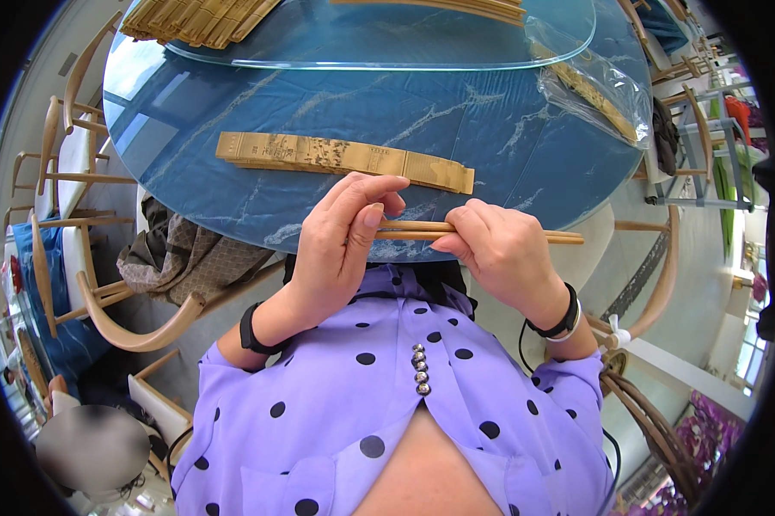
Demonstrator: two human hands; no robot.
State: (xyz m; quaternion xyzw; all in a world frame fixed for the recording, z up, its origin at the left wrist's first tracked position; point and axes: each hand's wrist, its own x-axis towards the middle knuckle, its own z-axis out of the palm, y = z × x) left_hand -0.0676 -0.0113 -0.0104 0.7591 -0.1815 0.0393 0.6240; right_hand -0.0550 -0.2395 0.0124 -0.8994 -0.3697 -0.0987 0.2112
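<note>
Just below the paper sleeves point(344, 160) on the blue table point(490, 129), both hands, left point(340, 236) and right point(499, 245), pinch a pair of chopsticks point(417, 230) between closed fingers.

Tan chopsticks point(490, 232); blue white-veined marbled table point(456, 129); lilac blouse point(387, 413) with black polka dots.

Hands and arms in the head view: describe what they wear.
Both hands, the left hand and the right hand, are bare. The left wrist carries a black band; the right wrist a black and white band. Short lilac sleeves with dark polka dots.
</note>
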